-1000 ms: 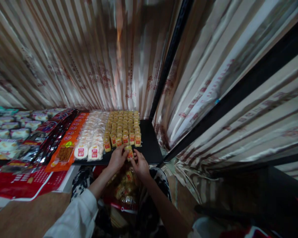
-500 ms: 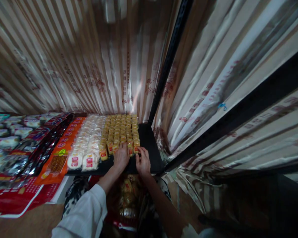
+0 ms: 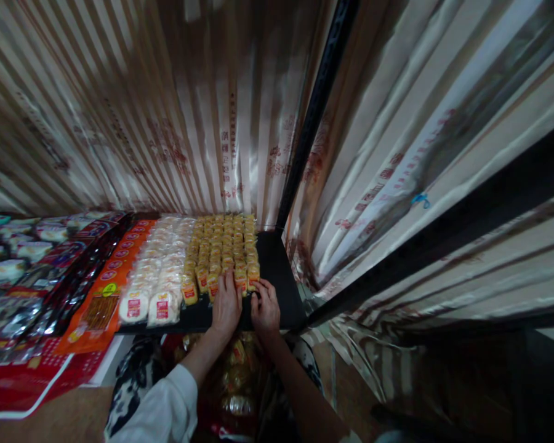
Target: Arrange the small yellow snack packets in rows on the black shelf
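Rows of small yellow snack packs [image 3: 221, 246] stand on a black shelf [image 3: 277, 271]. My left hand [image 3: 226, 304] lies against the front row, its fingers stretched over the packs near the shelf's front edge. My right hand [image 3: 264, 307] sits just right of it, fingers curled at the end pack of the front row [image 3: 253, 275]. Whether either hand grips a pack is hidden by the fingers. Below the shelf, between my arms, lies a bag of more yellow packs [image 3: 235, 375].
White round packs with red labels [image 3: 161, 277] fill the shelf left of the yellow ones, then orange packets [image 3: 108, 289] and dark packets [image 3: 80, 264]. Striped plastic sheeting [image 3: 166, 123] hangs behind and to the right. A black upright post [image 3: 314, 123] stands at the shelf's corner.
Both hands moved up from the shelf's front edge, where they held a yellow pack, to the front row. The pack now stands in the row.
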A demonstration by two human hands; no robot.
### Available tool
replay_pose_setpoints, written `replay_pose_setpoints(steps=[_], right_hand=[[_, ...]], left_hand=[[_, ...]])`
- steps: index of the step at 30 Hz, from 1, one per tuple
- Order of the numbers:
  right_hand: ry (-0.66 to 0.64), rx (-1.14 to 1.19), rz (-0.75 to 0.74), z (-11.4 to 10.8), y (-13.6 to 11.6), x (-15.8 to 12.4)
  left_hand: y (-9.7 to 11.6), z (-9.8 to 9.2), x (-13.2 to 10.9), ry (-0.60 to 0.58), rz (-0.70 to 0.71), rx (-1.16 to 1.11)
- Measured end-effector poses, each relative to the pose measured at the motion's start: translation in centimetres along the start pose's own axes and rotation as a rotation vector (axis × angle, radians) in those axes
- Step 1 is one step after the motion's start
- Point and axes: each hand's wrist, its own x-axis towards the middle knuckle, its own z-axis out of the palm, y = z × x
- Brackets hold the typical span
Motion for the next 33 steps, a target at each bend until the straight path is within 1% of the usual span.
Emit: replay_pose_setpoints(steps=[3, 6, 8, 10, 13, 17, 21, 23, 25, 27, 28, 29, 31, 32, 33], right_hand=[[0.003, -0.007, -0.002, 0.0, -0.1, 0.0], [0.015, -0.018, 0.0, 0.1, -0.1, 0.1], [0.018, -0.027, 0.003, 0.1, -0.1, 0.1], [0.015, -0.031, 0.0, 0.1, 0.0, 0.1], [0.013, -0.036, -0.005, 0.2, 0.0, 0.2], [0.032, -0.04, -0.029, 0.3, -0.2, 0.1], [0.07, -0.038, -0.036, 0.3, -0.4, 0.0], [0.076, -0.018, -0.034, 0.2, -0.6, 0.0], [0.052, 0.024, -0.054, -0.3, -1.2, -0.3], [-0.003, 0.058, -0.093, -0.9, -2.2, -1.2], [-0.042, 0.07, -0.117, -1.1, -2.9, -1.8], [-0.087, 0.081, -0.143, -1.2, -3.6, -2.7], [-0.226, 0.123, -0.208, -0.8, -5.1, -5.0], [-0.322, 0.154, -0.244, -0.2, -5.7, -6.3], [-0.447, 0.178, -0.257, 0.7, -6.1, -7.7]], left_hand=[[-0.6, 0.6, -1.6, 0.039, 0.006, 0.058], [-1.1, 1.6, -2.7, 0.011, 0.004, 0.069], [-1.4, 2.2, -2.9, 0.01, 0.017, 0.047], [-1.6, 2.8, -2.7, 0.037, 0.049, 0.025], [-1.9, 3.1, -2.3, 0.047, 0.088, 0.031], [-2.1, 2.4, -2.9, 0.001, 0.064, 0.03], [-2.6, 0.4, -5.2, -0.053, 0.108, -0.082], [-3.3, -0.9, -7.0, -0.134, 0.147, -0.138], [-4.6, -2.2, -9.0, -0.247, 0.166, -0.167], [-6.3, -3.3, -10.8, -0.376, 0.136, -0.139], [-7.2, -3.8, -11.6, -0.448, 0.096, -0.1], [-8.1, -4.1, -12.2, -0.525, 0.039, -0.044], [-9.8, -4.5, -13.0, -0.715, -0.106, 0.104], [-10.5, -4.6, -13.3, -0.806, -0.176, 0.176], [-11.1, -4.5, -13.5, -0.881, -0.237, 0.239]])
